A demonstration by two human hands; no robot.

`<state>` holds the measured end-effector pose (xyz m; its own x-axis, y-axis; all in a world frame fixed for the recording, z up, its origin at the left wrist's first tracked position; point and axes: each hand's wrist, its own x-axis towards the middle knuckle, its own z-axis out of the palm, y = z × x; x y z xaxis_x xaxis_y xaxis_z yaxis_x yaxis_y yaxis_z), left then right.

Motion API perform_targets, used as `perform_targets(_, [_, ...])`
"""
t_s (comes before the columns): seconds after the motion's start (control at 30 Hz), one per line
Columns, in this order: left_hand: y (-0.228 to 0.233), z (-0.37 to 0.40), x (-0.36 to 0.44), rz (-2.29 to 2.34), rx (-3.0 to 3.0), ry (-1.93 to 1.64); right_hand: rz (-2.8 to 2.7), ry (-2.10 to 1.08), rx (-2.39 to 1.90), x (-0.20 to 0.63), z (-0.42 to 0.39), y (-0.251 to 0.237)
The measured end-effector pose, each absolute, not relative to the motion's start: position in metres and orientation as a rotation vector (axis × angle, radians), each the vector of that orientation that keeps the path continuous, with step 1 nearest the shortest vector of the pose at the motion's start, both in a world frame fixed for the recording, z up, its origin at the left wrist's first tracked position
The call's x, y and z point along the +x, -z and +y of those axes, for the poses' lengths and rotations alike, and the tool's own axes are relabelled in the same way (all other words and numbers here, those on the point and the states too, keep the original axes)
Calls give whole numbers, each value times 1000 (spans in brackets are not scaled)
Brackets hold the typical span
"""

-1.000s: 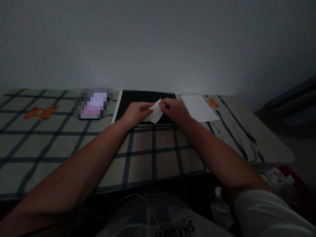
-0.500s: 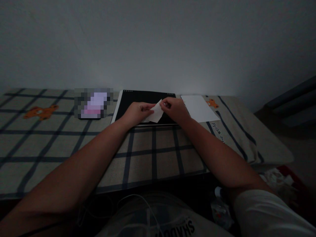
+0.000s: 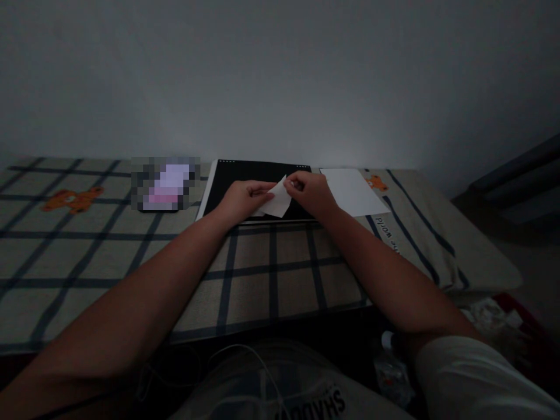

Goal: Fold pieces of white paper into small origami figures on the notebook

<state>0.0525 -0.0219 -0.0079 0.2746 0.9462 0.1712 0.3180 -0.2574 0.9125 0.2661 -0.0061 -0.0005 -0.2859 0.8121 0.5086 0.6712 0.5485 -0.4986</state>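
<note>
Over the black board at the far edge of the checked table, my left hand and right hand both pinch the small folded paper. Since a second ago its raised corner has dropped slightly, so I judge the crease nearly pressed. A white sheet lies just right.
</note>
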Motion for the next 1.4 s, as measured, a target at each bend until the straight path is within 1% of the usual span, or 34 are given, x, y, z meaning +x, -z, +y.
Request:
perform_targets(0.3, [5,-23,53,1232,1754,-1008,-1969,-330,-1166,264,-8,1])
perform_targets(0.53, [1,-28,54,1327,1966,-1053,-1956,-421,-1145,263,-6,3])
perform_targets(0.7, [2,-29,57,1375,1989,-1006,-2062,-377,-1079,262,-9,3])
perform_targets(0.93, [7,-25,56,1320,2029,-937,-2149,-362,-1013,259,-13,4])
perform_targets(1.27, [5,-28,59,1367,2018,-990,-2186,-358,-965,258,-15,3])
perform_targets(1.4, [5,-25,57,1386,2002,-1052,-2185,-414,-977,258,-12,6])
